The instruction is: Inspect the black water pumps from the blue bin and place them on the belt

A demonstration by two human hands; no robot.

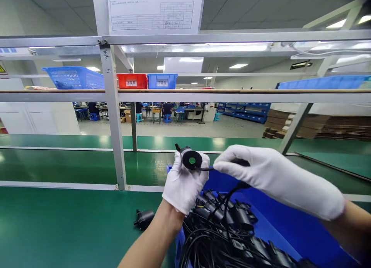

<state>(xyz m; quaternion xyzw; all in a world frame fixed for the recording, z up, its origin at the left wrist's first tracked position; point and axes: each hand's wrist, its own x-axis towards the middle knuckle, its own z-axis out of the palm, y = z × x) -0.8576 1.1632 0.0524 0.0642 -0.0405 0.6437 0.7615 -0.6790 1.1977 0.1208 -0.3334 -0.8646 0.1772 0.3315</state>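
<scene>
My left hand (184, 183), in a white glove, is closed round a small black round part (191, 159) with a green dot on its face, held up above a blue bin (290, 225). My right hand (272, 175), also gloved, pinches the thin black cable (207, 168) that runs out of that part. The cable hangs down into the bin, which holds several more black parts with tangled cables (220, 229). One loose black part (144, 217) lies on the green bench (66, 225) just left of my left wrist.
A grey metal upright (113, 117) stands at the bench's back left, carrying a shelf rail (185, 95) with a blue basket (74, 77), a red bin (131, 81) and a blue bin (162, 81). A paper sheet (153, 9) hangs above. Beyond lie green conveyor belts, distant seated workers and stacked cardboard (319, 126).
</scene>
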